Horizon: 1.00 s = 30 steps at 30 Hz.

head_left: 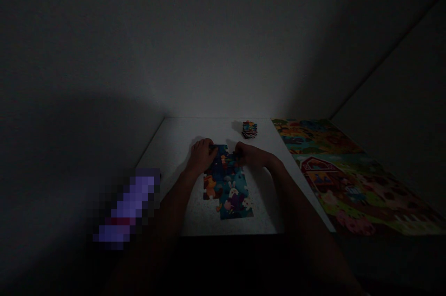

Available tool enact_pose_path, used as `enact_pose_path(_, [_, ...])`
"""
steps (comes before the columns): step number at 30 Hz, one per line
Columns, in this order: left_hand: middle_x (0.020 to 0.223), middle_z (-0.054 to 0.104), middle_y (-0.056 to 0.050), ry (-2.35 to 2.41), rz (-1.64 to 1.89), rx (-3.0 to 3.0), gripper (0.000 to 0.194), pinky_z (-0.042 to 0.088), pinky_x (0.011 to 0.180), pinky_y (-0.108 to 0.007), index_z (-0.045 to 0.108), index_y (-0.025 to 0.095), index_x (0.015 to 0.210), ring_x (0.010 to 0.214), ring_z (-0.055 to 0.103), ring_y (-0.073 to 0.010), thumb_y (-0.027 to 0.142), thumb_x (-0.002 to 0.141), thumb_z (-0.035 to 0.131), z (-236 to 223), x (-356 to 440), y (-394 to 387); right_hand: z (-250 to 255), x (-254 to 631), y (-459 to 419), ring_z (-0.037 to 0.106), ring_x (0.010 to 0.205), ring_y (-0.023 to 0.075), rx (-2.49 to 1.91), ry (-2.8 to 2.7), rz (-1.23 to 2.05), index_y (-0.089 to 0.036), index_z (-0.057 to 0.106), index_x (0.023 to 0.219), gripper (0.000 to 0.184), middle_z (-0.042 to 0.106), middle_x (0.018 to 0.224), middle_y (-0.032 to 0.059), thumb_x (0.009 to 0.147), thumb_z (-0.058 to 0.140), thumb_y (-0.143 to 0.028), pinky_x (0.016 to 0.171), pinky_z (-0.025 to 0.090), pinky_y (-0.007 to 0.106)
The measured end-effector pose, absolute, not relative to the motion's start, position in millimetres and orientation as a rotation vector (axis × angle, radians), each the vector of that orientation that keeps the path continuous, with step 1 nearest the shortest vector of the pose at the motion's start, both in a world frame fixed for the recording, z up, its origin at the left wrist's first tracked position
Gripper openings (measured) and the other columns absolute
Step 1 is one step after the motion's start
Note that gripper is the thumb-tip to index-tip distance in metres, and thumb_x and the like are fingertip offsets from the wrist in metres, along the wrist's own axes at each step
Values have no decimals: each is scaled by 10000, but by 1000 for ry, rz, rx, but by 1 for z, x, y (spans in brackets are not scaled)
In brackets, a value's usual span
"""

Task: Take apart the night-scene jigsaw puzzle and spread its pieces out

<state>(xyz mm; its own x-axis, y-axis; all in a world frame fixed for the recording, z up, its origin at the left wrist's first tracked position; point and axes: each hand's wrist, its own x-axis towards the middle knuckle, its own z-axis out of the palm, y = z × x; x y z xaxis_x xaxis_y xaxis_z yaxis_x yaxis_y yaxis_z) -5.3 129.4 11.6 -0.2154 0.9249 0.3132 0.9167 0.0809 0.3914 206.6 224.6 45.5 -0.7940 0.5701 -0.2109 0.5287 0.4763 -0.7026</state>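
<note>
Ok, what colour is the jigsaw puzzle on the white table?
The jigsaw puzzle is mostly dark blue and teal, with white rabbits; the head view shows it best.

No lettering, label, brand or number is legible on the jigsaw puzzle, the stack of pieces, the farm-scene picture or the pixelated purple object in dim light.

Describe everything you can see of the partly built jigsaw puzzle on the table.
The partly assembled cardboard jigsaw puzzle lies flat on the white speckled table. Its dark-blue and teal picture shows a white rabbit. Its outline is uneven and stepped. The left hand and right hand touch its far end.
</note>
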Motion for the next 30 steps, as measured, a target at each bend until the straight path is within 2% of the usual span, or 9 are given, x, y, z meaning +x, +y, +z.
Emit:
enact_pose_path(5, [1019,659,-86,2240,857,1976,125,453,918,-419,590,210,1012,1017,586,-281,244,892,598,11,-8,131,35,206,232,467,726,146,-828,-2401,1509,-219,452,869,392,495,778,-49,617,742,-300,655,370,279])
enact_pose_path(10, [995,649,-85,2189,914,1970,128,468,921,-428,620,210,992,995,594,-277,202,864,612,11,-9,132,31,206,235,487,723,150,-720,-2228,1679,-222,471,831,380,516,758,-46,615,759,-344,661,380,285])
enact_pose_path(18, [1047,611,-64,2080,1050,1925,181,513,930,-391,655,231,1019,987,627,-225,164,872,573,12,-10,130,39,208,233,530,744,148,-642,-2077,1758,-206,567,818,296,565,759,-45,627,779,-287,719,414,293])
enact_pose_path(23, [1078,597,-54,2026,1112,1886,213,529,937,-376,670,241,1035,993,640,-210,154,868,569,10,-11,130,40,204,235,520,676,133,-651,-1958,1700,-206,570,794,300,569,731,-47,610,781,-314,649,403,280])
enact_pose_path(26, [1073,590,-49,2001,1145,1861,232,537,932,-359,673,242,1037,1012,640,-205,142,866,553,9,-11,130,39,202,239,495,614,128,-745,-1815,1548,-215,549,773,319,553,692,-46,606,775,-365,563,361,269])
enact_pose_path(30, [1089,598,-45,1971,1184,1834,242,544,923,-347,667,240,1053,1020,640,-198,150,872,535,10,-10,129,38,205,251,538,621,148,-891,-1515,1294,-239,499,791,376,567,681,-36,621,746,-466,537,351,270])
